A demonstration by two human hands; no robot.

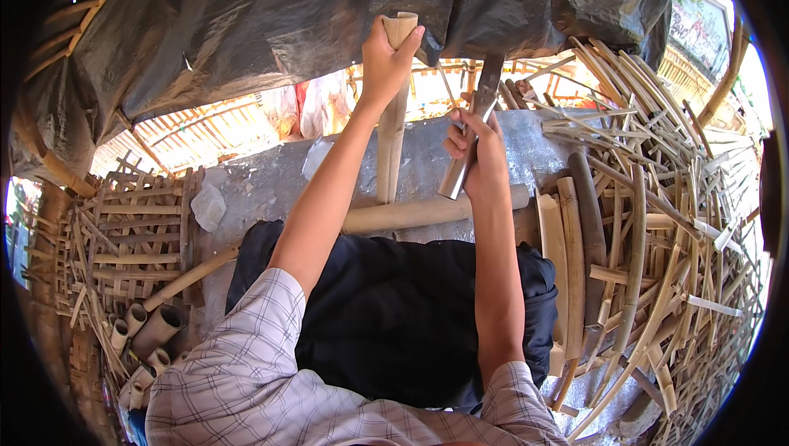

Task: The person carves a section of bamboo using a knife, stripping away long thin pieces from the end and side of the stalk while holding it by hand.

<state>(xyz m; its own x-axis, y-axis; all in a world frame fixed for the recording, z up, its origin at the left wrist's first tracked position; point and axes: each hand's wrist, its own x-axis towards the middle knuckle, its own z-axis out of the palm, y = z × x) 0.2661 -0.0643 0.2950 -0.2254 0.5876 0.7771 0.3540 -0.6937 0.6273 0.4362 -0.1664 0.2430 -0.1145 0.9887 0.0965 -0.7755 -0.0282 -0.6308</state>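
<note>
My left hand [385, 64] is wrapped around the upper part of a split bamboo piece [391, 150]. That bamboo stands nearly upright, its foot close to a bamboo pole [403, 215] lying crosswise in front of my lap. To the right, my right hand [481, 146] grips a machete [491, 80] with its dark blade pointing up and away. Below the fist its handle ends in a shiny, tube-like butt. The blade is apart from the bamboo. A thin light strip [446, 84] shows between the two hands; I cannot tell what it belongs to.
Black cloth [386, 314] covers my lap. Cut bamboo strips [657, 224] pile up on the right, beside longer bamboo lengths [569, 257]. At left are a bamboo lattice [138, 232] and bamboo tubes [156, 327]. A dark tarp [288, 27] hangs ahead over the grey surface [271, 175].
</note>
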